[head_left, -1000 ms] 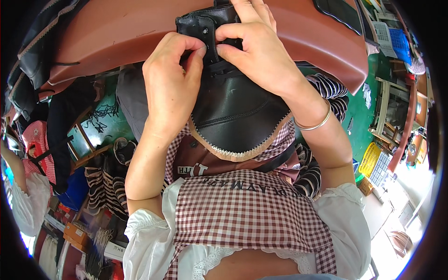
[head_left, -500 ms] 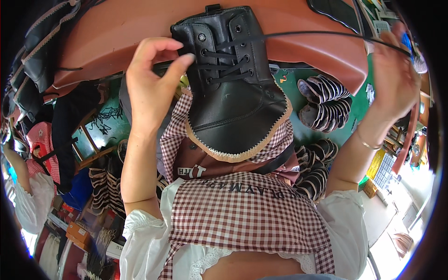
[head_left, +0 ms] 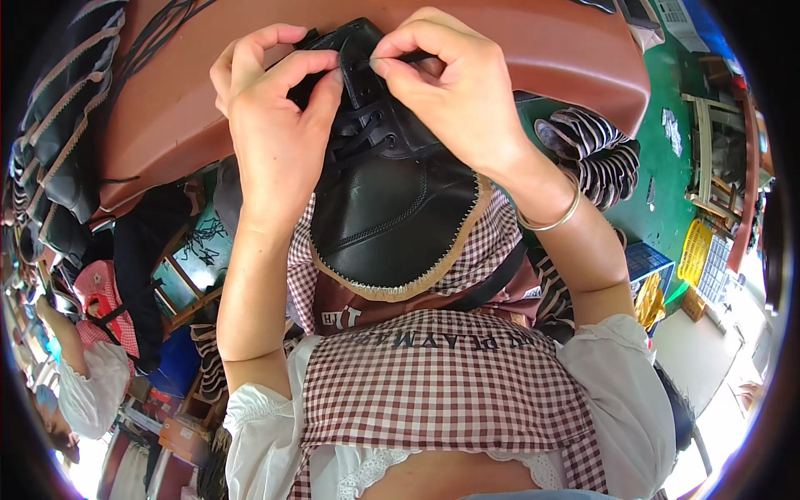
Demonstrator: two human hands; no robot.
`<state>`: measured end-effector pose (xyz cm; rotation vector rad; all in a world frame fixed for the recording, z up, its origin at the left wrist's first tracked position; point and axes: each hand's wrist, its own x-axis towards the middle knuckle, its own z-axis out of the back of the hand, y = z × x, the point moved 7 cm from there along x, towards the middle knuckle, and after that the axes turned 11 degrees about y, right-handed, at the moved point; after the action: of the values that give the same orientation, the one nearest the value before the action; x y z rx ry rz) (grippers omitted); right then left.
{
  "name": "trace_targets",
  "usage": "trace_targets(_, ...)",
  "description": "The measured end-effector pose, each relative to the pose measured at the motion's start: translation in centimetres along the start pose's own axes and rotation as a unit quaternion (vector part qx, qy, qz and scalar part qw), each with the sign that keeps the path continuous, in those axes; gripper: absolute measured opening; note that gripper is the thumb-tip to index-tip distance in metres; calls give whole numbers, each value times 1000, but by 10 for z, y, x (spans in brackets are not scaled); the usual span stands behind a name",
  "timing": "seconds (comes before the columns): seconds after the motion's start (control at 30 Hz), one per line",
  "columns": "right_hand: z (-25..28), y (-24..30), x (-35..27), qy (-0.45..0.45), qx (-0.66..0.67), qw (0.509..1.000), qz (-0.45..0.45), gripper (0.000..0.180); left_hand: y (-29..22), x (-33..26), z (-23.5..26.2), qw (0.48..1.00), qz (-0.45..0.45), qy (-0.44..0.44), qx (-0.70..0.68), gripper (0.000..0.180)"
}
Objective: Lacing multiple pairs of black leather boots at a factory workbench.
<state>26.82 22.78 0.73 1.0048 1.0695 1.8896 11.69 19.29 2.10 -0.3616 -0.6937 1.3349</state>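
Our left hand (head_left: pixel 275 133) grips the left side of the black boot's (head_left: pixel 392 208) collar, fingers clenched on the leather, while the boot rests on our lap against the brown bench (head_left: pixel 167 108), its long axis running from the toe near our body up to the collar at the bench edge. Our right hand (head_left: pixel 454 92), just across the eyelet row, pinches the black lace (head_left: pixel 367 137) end between thumb and forefinger. The lace tip points left toward the top eyelets, so the right hand is nearer.

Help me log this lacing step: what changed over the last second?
The right hand, flung out right drawing the black lace half a second ago, came back to the boot upper and pinches at its eyelets. The left hand stayed gripping the upper, on the lap.
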Motion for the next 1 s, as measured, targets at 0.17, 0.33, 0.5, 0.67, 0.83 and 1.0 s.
trace_targets(0.17,-5,8,2,-27,-80,993,81,6,-6,1,0,1000,-5,21,12,13)
trace_targets(0.33,-12,7,9,37,-122,991,42,11,-6,2,7,997,-33,19,64,11)
trace_targets(0.5,35,9,11,51,-77,992,-81,5,18,-22,80,958,-39,-47,281,9)
trace_targets(0.67,25,36,25,56,-62,995,49,8,77,-68,157,986,124,-32,105,10)
trace_targets(0.83,-26,72,46,192,1,970,152,13,20,-24,76,825,-47,64,-559,18)
trace_targets(1.0,-24,38,59,196,140,968,-66,10,6,-14,23,990,-63,23,124,21)
